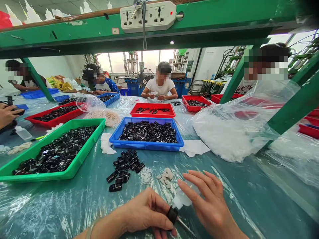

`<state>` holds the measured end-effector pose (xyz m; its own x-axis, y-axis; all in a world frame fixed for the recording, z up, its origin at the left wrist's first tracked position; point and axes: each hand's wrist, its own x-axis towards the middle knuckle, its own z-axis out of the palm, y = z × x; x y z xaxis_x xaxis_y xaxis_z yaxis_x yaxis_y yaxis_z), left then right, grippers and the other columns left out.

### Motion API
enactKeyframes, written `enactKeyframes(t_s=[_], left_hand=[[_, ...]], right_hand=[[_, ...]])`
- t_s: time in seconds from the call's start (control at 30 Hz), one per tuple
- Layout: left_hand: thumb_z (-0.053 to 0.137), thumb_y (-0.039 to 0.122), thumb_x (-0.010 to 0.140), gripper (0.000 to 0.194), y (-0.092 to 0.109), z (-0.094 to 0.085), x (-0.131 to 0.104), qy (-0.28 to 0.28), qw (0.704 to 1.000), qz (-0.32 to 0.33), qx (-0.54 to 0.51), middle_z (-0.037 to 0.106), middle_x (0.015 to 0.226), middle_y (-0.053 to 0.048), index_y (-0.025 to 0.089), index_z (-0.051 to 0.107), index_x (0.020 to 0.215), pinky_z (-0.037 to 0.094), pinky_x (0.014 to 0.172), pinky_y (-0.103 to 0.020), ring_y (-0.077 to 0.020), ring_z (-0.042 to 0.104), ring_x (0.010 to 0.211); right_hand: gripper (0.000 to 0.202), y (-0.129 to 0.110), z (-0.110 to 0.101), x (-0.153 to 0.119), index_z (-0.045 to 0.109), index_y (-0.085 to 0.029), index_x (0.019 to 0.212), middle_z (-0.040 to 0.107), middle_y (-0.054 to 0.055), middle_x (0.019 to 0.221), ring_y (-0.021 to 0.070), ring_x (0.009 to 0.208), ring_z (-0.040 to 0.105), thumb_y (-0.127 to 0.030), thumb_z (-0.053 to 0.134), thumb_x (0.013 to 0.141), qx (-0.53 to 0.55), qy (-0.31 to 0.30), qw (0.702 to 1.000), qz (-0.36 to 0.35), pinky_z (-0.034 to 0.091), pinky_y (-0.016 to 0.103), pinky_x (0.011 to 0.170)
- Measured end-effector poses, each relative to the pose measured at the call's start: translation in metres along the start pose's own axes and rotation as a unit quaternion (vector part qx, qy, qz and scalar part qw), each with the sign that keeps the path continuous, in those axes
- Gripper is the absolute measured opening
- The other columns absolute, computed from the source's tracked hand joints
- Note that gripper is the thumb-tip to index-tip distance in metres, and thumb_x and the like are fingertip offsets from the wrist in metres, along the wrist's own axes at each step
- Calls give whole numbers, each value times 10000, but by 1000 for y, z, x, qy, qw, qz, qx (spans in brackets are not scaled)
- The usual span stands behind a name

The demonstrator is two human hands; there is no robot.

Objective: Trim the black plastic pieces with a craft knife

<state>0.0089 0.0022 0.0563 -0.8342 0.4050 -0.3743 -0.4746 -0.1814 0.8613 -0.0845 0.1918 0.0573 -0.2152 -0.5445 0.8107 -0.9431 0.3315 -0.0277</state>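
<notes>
My left hand (146,212) is closed, its thumb and fingers pinching a small black plastic part (172,215). A thin metal rod (186,228) runs from beside that part toward the lower right; what holds its far end cannot be made out. My right hand (209,202) is spread, fingers stretched out over translucent white pieces (183,198) on the table. Just beyond the hands lie a loose pile of glossy black parts (128,162), a heap of tiny clear-white bits (146,176) and some small off-white pieces (165,176).
A green tray (99,127) and a blue tray (147,146) hold many black parts. Behind stands a red tray (152,114). A clear plastic bag of white material (224,132) sits right. A green beam with a power strip (148,16) crosses overhead. Several people sit around the table.
</notes>
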Motion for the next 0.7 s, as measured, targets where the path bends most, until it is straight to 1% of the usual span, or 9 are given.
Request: enactKeyframes(t_s=[0.17, 0.27, 0.5, 0.7], left_hand=[[670, 216, 654, 226, 1, 3, 1, -5, 1000, -8, -11, 645, 774, -100, 58, 688, 815, 486, 502, -136, -75, 583, 527], [673, 220, 644, 218, 1, 3, 1, -1, 1000, -12, -17, 647, 755, -98, 58, 688, 789, 485, 497, -139, -79, 582, 520], [670, 209, 645, 207, 2, 4, 0, 8, 1000, -8, -9, 647, 748, -100, 56, 688, 784, 481, 486, -137, -78, 580, 506], [655, 212, 656, 195, 4, 7, -1, 13, 1000, -2, 2, 641, 733, -96, 53, 681, 766, 478, 487, -137, -74, 573, 496]], right_hand=[[325, -2, 1, 2, 643, -226, 976, 649, 40, 983, 159, 1054, 517, -28, 409, 865, 1, 6, 1000, -2, 281, 375, 971], [337, -1, 0, 2, 643, -231, 972, 654, 29, 975, 148, 1046, 523, -20, 408, 855, 2, -1, 1000, -9, 282, 356, 971], [367, 1, 0, 0, 644, -235, 967, 653, 26, 987, 144, 1061, 522, 13, 420, 815, 9, -2, 1000, -10, 274, 360, 987], [322, 3, 0, 0, 643, -226, 953, 653, 29, 975, 145, 1058, 520, -9, 434, 838, 25, 9, 1000, -15, 288, 358, 974]])
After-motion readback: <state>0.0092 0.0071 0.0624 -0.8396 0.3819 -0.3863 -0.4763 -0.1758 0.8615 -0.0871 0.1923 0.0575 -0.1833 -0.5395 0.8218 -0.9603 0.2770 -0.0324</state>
